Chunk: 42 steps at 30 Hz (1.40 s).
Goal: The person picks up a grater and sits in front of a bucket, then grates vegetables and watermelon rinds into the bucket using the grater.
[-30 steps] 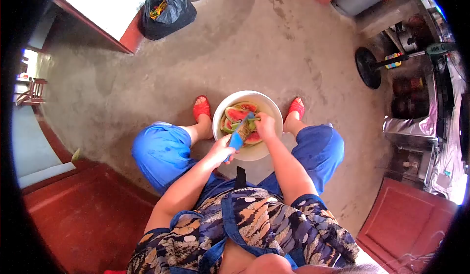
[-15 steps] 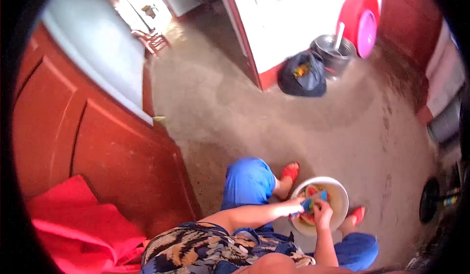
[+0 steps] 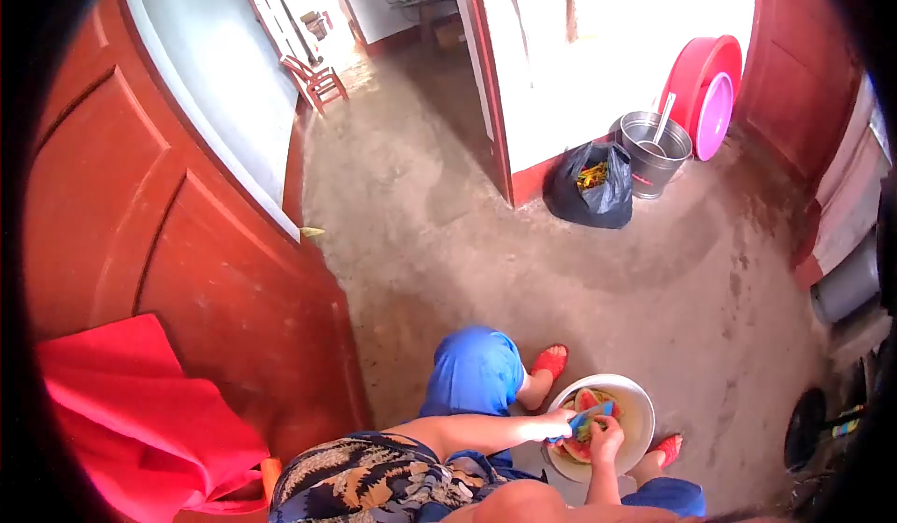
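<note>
Between my feet stands a white bowl (image 3: 639,422) with cut pieces of watermelon (image 3: 587,400) in it, red flesh and green rind showing. My left hand (image 3: 558,424) is closed round the handle of a blue tool with a flat blade (image 3: 589,416), which lies over the bowl. Close beside the blade, my right hand (image 3: 606,437) has its fingers pressed together on a small greenish piece, too small to make out well.
A black bag (image 3: 607,202) with yellow and orange things in it stands by a metal bucket (image 3: 654,170). Red and pink basins (image 3: 716,117) lean on the wall. A red door (image 3: 201,261), red cloth (image 3: 154,420) and wooden chair (image 3: 320,84) are left.
The view has swung left and up, bringing the red door, bucket and basins in. Both hands have stayed over the bowl, the blue tool still in my left hand.
</note>
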Tool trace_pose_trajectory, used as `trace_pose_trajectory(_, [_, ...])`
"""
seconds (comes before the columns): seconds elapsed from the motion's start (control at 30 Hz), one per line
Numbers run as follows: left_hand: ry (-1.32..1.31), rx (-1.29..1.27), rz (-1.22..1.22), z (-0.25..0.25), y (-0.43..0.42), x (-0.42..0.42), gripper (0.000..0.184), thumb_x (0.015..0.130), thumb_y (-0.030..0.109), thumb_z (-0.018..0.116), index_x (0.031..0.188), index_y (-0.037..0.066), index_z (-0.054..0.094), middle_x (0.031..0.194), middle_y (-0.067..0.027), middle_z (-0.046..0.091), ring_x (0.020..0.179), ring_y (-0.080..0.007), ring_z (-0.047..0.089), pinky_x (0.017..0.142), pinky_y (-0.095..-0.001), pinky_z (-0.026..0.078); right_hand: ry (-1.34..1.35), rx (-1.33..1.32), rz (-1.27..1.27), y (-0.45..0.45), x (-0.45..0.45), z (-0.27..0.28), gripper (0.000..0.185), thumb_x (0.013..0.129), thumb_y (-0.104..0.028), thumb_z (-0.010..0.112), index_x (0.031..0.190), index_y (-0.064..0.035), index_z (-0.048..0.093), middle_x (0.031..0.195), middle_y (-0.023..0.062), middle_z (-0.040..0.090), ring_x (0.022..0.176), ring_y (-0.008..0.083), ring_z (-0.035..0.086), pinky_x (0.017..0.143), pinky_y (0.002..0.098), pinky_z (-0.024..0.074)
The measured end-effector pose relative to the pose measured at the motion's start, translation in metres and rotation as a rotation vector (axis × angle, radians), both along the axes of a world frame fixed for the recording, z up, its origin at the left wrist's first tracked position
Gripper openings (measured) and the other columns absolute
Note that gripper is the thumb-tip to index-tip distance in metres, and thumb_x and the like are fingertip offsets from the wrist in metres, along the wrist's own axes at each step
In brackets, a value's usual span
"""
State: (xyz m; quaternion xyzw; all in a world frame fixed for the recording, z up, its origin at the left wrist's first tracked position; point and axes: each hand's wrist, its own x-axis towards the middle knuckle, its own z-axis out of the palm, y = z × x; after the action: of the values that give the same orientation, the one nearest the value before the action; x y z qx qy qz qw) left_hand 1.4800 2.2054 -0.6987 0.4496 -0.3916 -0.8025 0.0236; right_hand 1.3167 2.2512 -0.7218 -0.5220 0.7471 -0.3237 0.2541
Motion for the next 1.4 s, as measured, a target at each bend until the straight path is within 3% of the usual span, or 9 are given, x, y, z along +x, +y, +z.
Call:
trace_pose_trajectory(0.23, [0.003,-0.119,-0.052,0.007,0.004,0.006,0.046,0.067,0.001,0.046,0.112,0.011,0.045,0.065,-0.0050,0.051,0.041,-0.0113,0.048,0.031,-0.0266,0.038,-0.205,0.189,-0.217,-0.003,-0.055,-0.055,0.024,0.065,0.003,0.059,0.088,0.0019,0.063,0.075,0.0150,0.063,0.066,0.0243,0.062,0.061,0.0349,0.0490])
trace_pose_trajectory(0.3, [-0.047,-0.103,-0.015,0.010,-0.002,0.004,0.052,0.068,0.003,0.050,0.119,0.012,0.043,0.061,-0.0048,0.051,0.043,-0.0122,0.049,0.033,-0.0260,0.038,-0.490,0.200,-0.134,-0.006,-0.009,0.025,0.024,0.062,0.001,0.060,0.086,0.0046,0.063,0.074,0.0133,0.062,0.059,0.0212,0.061,0.056,0.0312,0.0496])
trace_pose_trajectory(0.4, [-0.087,-0.140,-0.063,-0.028,-0.003,-0.003,0.047,0.069,0.006,0.053,0.115,0.011,0.045,0.059,-0.0050,0.049,0.045,-0.0132,0.051,0.035,-0.0273,0.041,-0.013,0.026,0.084,-0.001,-0.003,-0.007,0.025,0.062,-0.005,0.058,0.086,-0.0031,0.066,0.080,0.0160,0.063,0.076,0.0284,0.061,0.072,0.0368,0.0477])
trace_pose_trajectory(0.53, [-0.091,-0.357,-0.171,0.017,0.006,0.006,0.020,0.071,0.013,0.057,0.090,0.010,0.050,0.062,-0.0004,0.051,0.047,-0.0107,0.051,0.038,-0.0257,0.041,0.293,0.224,-0.176,-0.003,-0.052,-0.073,0.027,0.066,-0.011,0.058,0.092,-0.0062,0.065,0.085,0.0174,0.063,0.081,0.0312,0.060,0.077,0.0407,0.0459])
trace_pose_trajectory(0.63, [-0.097,-0.160,-0.067,0.007,-0.004,0.014,0.030,0.072,0.007,0.054,0.102,0.007,0.048,0.065,-0.0052,0.054,0.047,-0.0126,0.052,0.033,-0.0274,0.041,-0.234,0.219,-0.238,-0.011,-0.023,-0.047,0.026,0.068,-0.009,0.059,0.093,-0.0023,0.061,0.084,0.0152,0.063,0.076,0.0275,0.061,0.071,0.0349,0.0482])
trace_pose_trajectory(0.73, [-0.064,-0.082,0.081,0.003,-0.016,0.003,0.049,0.071,-0.002,0.048,0.118,0.007,0.045,0.062,-0.0070,0.052,0.045,-0.0145,0.051,0.032,-0.0285,0.041,-0.099,0.137,0.024,-0.013,0.021,0.008,0.023,0.067,-0.009,0.061,0.089,-0.0027,0.060,0.080,0.0175,0.061,0.076,0.0304,0.061,0.071,0.0375,0.0474])
trace_pose_trajectory(0.97, [0.109,-0.079,-0.005,0.005,-0.005,0.003,0.048,0.071,-0.001,0.048,0.119,0.004,0.041,0.071,-0.0090,0.057,0.043,-0.0131,0.049,0.032,-0.0268,0.039,-0.077,0.396,-0.324,-0.015,-0.040,-0.029,0.023,0.069,-0.004,0.057,0.092,-0.0030,0.061,0.083,0.0203,0.061,0.082,0.0337,0.059,0.076,0.0405,0.0459])
trace_pose_trajectory(1.13, [0.034,-0.024,0.080,-0.012,-0.016,0.003,0.041,0.071,-0.003,0.047,0.112,0.002,0.043,0.069,-0.0093,0.055,0.041,-0.0141,0.049,0.030,-0.0275,0.038,0.048,0.163,0.089,-0.012,0.009,-0.014,0.024,0.069,-0.007,0.055,0.091,-0.0027,0.063,0.087,0.0202,0.060,0.087,0.0346,0.057,0.082,0.0399,0.0437])
trace_pose_trajectory(1.4, [0.081,-0.018,0.017,0.005,-0.007,0.006,0.042,0.073,-0.002,0.049,0.114,0.004,0.043,0.071,-0.0092,0.055,0.041,-0.0123,0.048,0.031,-0.0253,0.037,0.066,0.225,-0.178,-0.022,-0.022,-0.015,0.020,0.070,-0.006,0.058,0.089,-0.0042,0.058,0.084,0.0184,0.061,0.080,0.0333,0.059,0.072,0.0404,0.0470])
